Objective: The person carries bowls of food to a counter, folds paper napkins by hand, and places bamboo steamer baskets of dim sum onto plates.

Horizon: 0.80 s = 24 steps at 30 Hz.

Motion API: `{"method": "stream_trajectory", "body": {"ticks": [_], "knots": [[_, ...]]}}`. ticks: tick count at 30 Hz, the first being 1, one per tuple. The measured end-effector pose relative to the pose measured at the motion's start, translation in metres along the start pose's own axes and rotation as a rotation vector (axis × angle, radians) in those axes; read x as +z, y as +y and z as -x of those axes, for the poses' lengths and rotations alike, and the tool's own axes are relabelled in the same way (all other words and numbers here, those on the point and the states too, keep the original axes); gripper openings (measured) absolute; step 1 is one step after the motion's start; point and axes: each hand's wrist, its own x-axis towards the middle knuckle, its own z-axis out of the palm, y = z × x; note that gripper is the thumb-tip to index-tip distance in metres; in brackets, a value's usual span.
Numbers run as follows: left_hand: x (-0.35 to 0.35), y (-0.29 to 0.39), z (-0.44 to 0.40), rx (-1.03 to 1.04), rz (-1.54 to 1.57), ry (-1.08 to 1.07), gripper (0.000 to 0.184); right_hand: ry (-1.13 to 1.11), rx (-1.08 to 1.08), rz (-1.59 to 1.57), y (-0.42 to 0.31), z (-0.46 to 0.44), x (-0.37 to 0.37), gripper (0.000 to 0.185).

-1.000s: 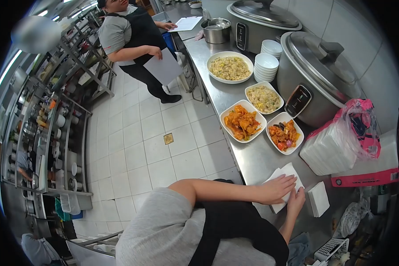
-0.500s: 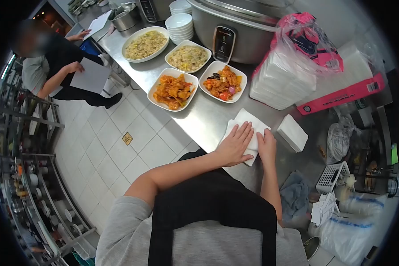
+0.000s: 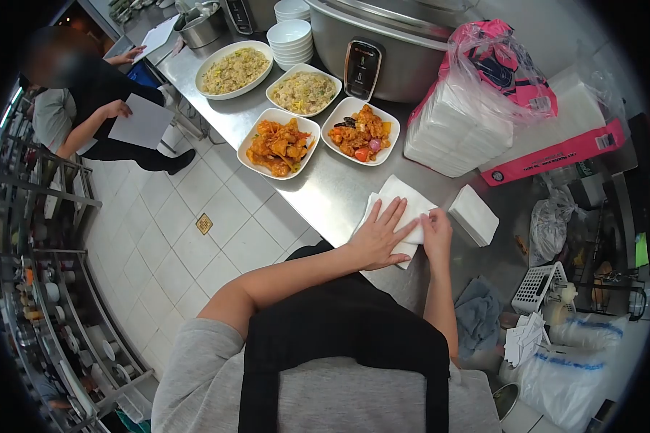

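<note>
White paper napkins (image 3: 395, 189) lie in a small overlapping pile on the steel counter in front of me. My left hand (image 3: 381, 237) rests flat across them with its fingers spread. At the pile's right side, my right hand (image 3: 437, 232) pinches the edge of the top napkin between thumb and fingers. Another neat stack of folded napkins (image 3: 474, 215) sits just right of that hand. Beyond the pile stand a square bowl of saucy fried pieces with red and purple vegetables (image 3: 360, 133) and a similar bowl of orange fried pieces (image 3: 277, 147).
Two fried rice dishes (image 3: 305, 91) (image 3: 234, 70), stacked white bowls (image 3: 290, 43) and a large cooker (image 3: 397, 61) stand farther back. Bagged napkins (image 3: 458, 126) and a pink box (image 3: 556, 153) are at right. A grey cloth (image 3: 478, 316) lies near my right arm. Another person (image 3: 87, 108) holds papers at left.
My right fingers have curled in and now pinch the napkin edge, lifting it slightly. My left hand stays flat with fingers a little wider. The view has shifted slightly.
</note>
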Motion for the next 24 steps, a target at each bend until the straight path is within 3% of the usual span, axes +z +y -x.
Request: {"method": "stream_trajectory", "body": {"ticks": [4,6,7,8,10,11,12,14,15,24], "knots": [[-0.004,0.003,-0.001,0.032,0.025,0.013,0.079,0.189,0.004,-0.078,-0.027,0.014,-0.016,0.014],[-0.004,0.003,-0.001,0.028,0.034,0.02,0.077,-0.021,-0.269,-0.152,-0.044,0.026,-0.011,0.027],[-0.003,0.002,-0.001,0.016,0.013,-0.036,0.077,-0.281,-0.217,-0.239,-0.046,0.031,-0.008,0.05],[0.0,-0.001,-0.001,-0.005,-0.009,-0.089,0.076,-0.291,-0.233,-0.255,-0.043,0.034,-0.002,0.05],[0.01,-0.01,0.006,0.006,0.091,0.025,0.075,-0.275,-0.422,-0.049,-0.031,0.039,0.009,0.066],[0.009,-0.014,0.011,0.026,0.108,0.032,0.077,-0.366,-0.388,0.009,-0.027,0.04,0.007,0.076],[0.005,-0.016,0.015,0.051,0.129,0.035,0.08,-0.368,-0.391,0.009,-0.028,0.042,0.005,0.076],[-0.003,-0.02,0.029,0.04,0.039,-0.027,0.081,-0.478,-0.537,0.494,-0.03,0.048,-0.001,0.079],[-0.007,-0.021,0.034,0.029,-0.052,-0.088,0.083,-0.504,-0.566,0.569,-0.028,0.049,-0.005,0.08],[-0.013,-0.028,0.074,-0.144,0.156,-0.159,0.081,-0.418,-0.459,0.625,-0.015,0.062,-0.024,0.072]]}}
